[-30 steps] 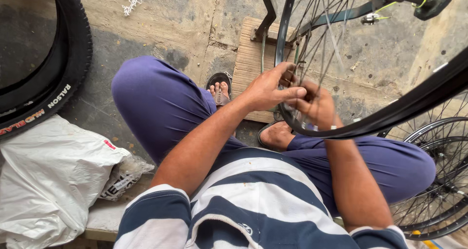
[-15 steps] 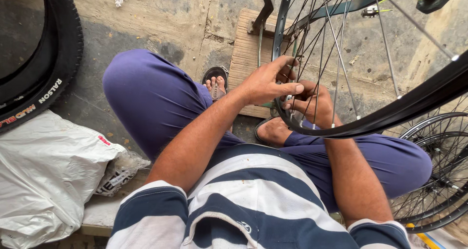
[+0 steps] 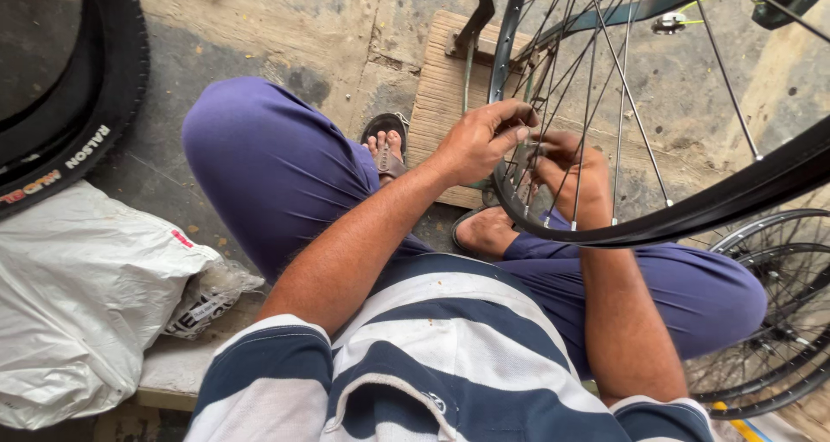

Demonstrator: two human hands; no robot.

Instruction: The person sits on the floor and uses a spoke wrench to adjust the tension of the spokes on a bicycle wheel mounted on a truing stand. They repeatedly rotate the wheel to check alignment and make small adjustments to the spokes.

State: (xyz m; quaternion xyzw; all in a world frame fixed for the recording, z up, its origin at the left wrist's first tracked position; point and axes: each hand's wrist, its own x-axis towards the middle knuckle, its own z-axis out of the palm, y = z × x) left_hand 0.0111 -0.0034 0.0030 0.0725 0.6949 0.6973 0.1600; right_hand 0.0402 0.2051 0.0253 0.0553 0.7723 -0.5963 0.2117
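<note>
A black bicycle wheel rim point(image 3: 692, 213) with thin steel spokes point(image 3: 605, 87) stands in front of me in a metal stand point(image 3: 477, 22). My left hand point(image 3: 480, 139) reaches across to the near part of the rim, fingers pinched at a spoke where it meets the rim. My right hand point(image 3: 571, 174) is behind the spokes, fingers curled at the same spot; what it grips is hidden. I sit with purple trousers point(image 3: 277, 165) and sandalled feet point(image 3: 385, 148) under the wheel.
A wooden board point(image 3: 441, 87) lies on the concrete floor under the stand. A black tyre point(image 3: 95, 122) leans at the far left. A white plastic bag point(image 3: 78, 295) sits at my left. More spoked wheels point(image 3: 778, 321) lie at the right.
The view has shifted slightly and both hands have stayed at the rim; my left hand's fingers have closed tighter onto the spoke.
</note>
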